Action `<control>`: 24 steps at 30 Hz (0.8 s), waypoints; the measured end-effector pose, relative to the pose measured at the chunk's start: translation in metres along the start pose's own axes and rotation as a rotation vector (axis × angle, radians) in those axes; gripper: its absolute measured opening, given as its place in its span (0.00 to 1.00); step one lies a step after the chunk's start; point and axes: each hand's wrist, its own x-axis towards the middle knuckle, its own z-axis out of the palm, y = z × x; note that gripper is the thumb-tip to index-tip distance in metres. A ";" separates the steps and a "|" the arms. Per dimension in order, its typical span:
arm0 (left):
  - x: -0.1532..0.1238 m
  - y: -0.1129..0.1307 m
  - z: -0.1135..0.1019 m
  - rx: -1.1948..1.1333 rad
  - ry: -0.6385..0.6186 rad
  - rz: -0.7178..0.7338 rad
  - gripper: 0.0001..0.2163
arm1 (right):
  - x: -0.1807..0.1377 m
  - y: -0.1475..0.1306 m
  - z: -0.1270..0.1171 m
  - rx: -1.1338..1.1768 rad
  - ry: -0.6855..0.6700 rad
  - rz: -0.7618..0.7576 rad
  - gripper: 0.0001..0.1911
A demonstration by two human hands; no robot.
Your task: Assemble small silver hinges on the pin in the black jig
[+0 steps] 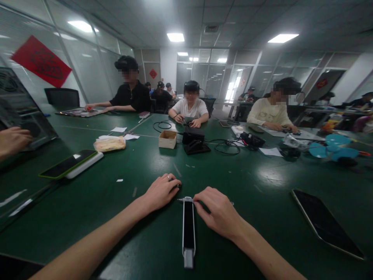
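Observation:
A long, narrow white device with a black face (189,225) lies on the table in front of me, its grey metal end towards me. My right hand (217,212) is closed in a pinch on a thin metal rod with a pointed tip (181,200), which lies across the device's far end. Most of that rod is hidden by the fingers. To the left, my left hand (163,190) rests on the table with curled fingers, a ring on one. At its fingertips is a small dark piece (178,186), too small to name.
A phone (326,223) lies at right. Further off are a small open box (167,140), a black stand (195,142), cables, a wrapped food packet (110,143) and blue fan blades (333,147). A green-edged phone (68,163) lies left, near another person's hand (13,142). Several people sit opposite.

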 end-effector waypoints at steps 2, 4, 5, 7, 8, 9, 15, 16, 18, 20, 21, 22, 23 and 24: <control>-0.002 -0.001 -0.005 -0.034 -0.024 -0.030 0.10 | 0.000 0.000 -0.001 0.006 0.007 -0.006 0.07; -0.005 -0.004 -0.009 -0.064 -0.064 -0.047 0.08 | 0.000 0.001 -0.002 0.007 0.010 -0.012 0.07; -0.007 -0.005 -0.012 -0.077 -0.087 -0.050 0.07 | 0.000 0.001 -0.002 0.008 0.005 -0.014 0.07; -0.009 -0.008 -0.015 -0.101 -0.133 -0.057 0.04 | -0.001 0.001 -0.002 0.009 -0.009 -0.018 0.07; -0.010 -0.008 -0.017 -0.110 -0.160 -0.069 0.04 | -0.001 0.001 -0.002 0.007 -0.017 -0.022 0.07; -0.011 -0.009 -0.019 -0.117 -0.190 -0.086 0.04 | -0.001 0.001 -0.002 0.002 -0.023 -0.027 0.07; -0.013 -0.009 -0.024 -0.125 -0.238 -0.119 0.04 | 0.000 0.000 -0.003 0.005 -0.016 -0.050 0.08; -0.014 -0.010 -0.024 -0.129 -0.231 -0.112 0.04 | 0.000 0.000 -0.003 0.008 -0.010 -0.051 0.08; -0.016 -0.011 -0.024 -0.132 -0.213 -0.092 0.05 | 0.001 0.001 -0.004 0.008 0.001 -0.053 0.08; -0.018 -0.012 -0.025 -0.132 -0.208 -0.078 0.06 | 0.001 0.001 -0.005 0.003 0.000 -0.052 0.08; -0.019 -0.012 -0.025 -0.129 -0.210 -0.074 0.06 | 0.000 0.001 -0.005 0.001 -0.005 -0.051 0.08; -0.019 -0.011 -0.026 -0.122 -0.216 -0.075 0.06 | 0.000 0.001 -0.005 0.000 -0.009 -0.050 0.08; -0.019 -0.009 -0.026 -0.112 -0.222 -0.078 0.06 | 0.000 0.001 -0.005 -0.001 -0.016 -0.048 0.08; -0.019 -0.007 -0.027 -0.104 -0.228 -0.081 0.06 | 0.000 0.001 -0.004 -0.001 -0.023 -0.047 0.08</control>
